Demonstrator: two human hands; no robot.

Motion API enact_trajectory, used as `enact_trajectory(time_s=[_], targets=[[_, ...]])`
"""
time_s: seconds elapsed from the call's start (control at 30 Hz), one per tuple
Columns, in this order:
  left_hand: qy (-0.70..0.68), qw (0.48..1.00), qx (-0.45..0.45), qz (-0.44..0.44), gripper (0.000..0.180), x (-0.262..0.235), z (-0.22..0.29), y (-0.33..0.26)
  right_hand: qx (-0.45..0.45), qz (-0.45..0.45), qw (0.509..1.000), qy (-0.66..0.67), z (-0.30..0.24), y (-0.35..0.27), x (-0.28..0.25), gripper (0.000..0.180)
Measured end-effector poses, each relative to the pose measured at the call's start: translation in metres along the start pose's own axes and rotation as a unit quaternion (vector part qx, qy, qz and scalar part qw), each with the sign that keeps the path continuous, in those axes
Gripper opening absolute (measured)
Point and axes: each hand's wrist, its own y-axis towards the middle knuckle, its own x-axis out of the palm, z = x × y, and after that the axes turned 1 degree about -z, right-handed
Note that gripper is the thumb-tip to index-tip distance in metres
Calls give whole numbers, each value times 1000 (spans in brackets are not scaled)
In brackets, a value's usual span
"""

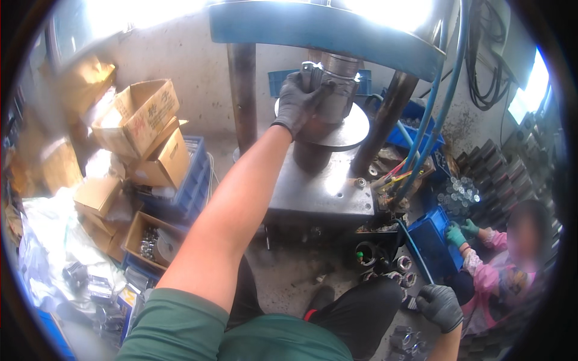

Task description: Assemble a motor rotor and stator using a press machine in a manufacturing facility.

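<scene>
My left hand (295, 103), in a dark grey glove, reaches out and is closed on the side of a cylindrical metal housing (334, 99). The housing stands upright on a round metal plate (352, 133), directly beneath the ram of a press with a blue crossbeam (325, 27). My fingers partly cover its left side. At the lower right, low beside my knee, my gloved right hand (439, 307) has its fingers curled. Whatever they may hold is hidden. Several metal rings (403, 263) lie close to that hand.
Thick steel columns (242, 90) flank the round plate above a metal press table (313, 192). Cardboard boxes (135, 117) and blue crates (195, 180) are piled at left. Blue hoses (442, 114) hang at right. A co-worker in pink (500, 271) works by a blue bin (430, 240).
</scene>
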Motion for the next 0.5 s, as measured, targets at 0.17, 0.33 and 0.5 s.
enact_trajectory(time_s=[0.17,0.33,0.5], targets=[[-5,1000,-24,-14,76,0,18,-9,2,-14,1000,-10,-6,1,-9,24],[-24,999,-43,-11,77,0,20,-11,-30,-2,999,36,-3,10,-23,23],[6,999,-47,3,77,-1,12,-6,30,24,989,142,2,7,-19,23]])
